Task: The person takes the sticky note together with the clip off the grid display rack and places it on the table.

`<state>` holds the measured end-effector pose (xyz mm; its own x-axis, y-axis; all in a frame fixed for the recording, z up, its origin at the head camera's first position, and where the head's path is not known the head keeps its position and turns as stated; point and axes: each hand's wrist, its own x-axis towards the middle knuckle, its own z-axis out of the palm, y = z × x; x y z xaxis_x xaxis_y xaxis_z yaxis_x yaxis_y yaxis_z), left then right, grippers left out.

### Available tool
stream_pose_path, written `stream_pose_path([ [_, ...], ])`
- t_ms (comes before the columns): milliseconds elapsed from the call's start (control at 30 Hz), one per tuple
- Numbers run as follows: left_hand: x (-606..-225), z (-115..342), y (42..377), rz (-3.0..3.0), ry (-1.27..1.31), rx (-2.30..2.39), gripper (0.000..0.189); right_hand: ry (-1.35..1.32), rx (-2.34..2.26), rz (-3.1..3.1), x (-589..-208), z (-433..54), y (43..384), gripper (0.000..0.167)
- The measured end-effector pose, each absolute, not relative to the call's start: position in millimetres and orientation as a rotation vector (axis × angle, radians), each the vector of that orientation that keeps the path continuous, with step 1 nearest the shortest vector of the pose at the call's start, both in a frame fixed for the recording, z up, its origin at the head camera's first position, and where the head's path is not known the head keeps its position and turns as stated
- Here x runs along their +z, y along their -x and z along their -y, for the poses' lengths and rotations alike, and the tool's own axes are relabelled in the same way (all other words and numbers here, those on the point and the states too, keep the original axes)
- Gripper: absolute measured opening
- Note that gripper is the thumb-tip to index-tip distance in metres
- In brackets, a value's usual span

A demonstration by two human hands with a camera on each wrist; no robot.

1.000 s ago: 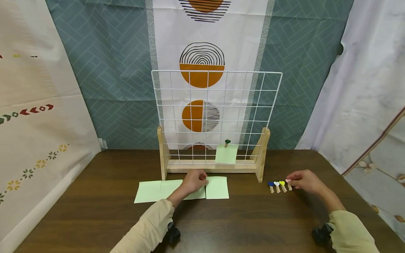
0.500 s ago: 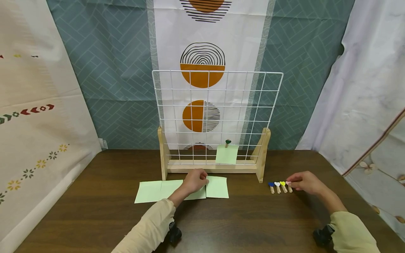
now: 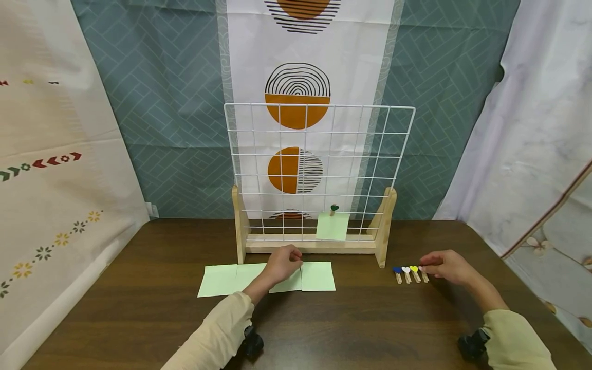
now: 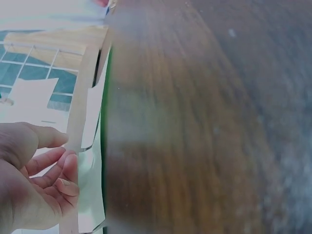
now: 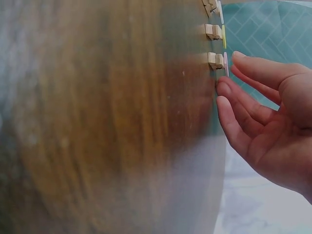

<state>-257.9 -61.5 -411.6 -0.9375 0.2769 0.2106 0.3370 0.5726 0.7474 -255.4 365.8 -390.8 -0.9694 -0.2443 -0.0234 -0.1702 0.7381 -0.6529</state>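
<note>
Just over the row of pale green paper sheets (image 3: 217, 281) is my left hand (image 3: 281, 264), fingers loosely bent, at the left edge of the rightmost sheet (image 3: 319, 277). In the left wrist view the thumb and fingertips (image 4: 72, 163) stand apart with nothing seen between them. My right hand (image 3: 446, 267) is beside the pink heart clothespin (image 3: 423, 273), fingers relaxed. The right wrist view has the thumb close to the pink heart (image 5: 226, 64), not pinching it. Yellow (image 3: 415, 272), white (image 3: 406, 272) and blue (image 3: 398, 273) heart clothespins lie left of it.
A white wire grid (image 3: 319, 154) stands behind the sheets on a wooden stand (image 3: 310, 246). A dark green heart clothespin (image 3: 334, 209) holds one green sheet (image 3: 333, 227) on it, low and right. The brown table (image 3: 351, 329) lies in front; patterned cloths hang around.
The rightmost sheet's upper edge, slightly raised before, now lies flat on the table. My left hand has shifted slightly left from it. My right hand has barely moved.
</note>
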Motion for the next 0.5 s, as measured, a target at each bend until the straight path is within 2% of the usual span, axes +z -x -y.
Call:
stream_pose_path([
  [500,-406.6,79.8,248.3,2.668,0.496,-1.376,0.011,0.399,-0.92,-2.989,-381.8,-355.7,251.0,0.03],
])
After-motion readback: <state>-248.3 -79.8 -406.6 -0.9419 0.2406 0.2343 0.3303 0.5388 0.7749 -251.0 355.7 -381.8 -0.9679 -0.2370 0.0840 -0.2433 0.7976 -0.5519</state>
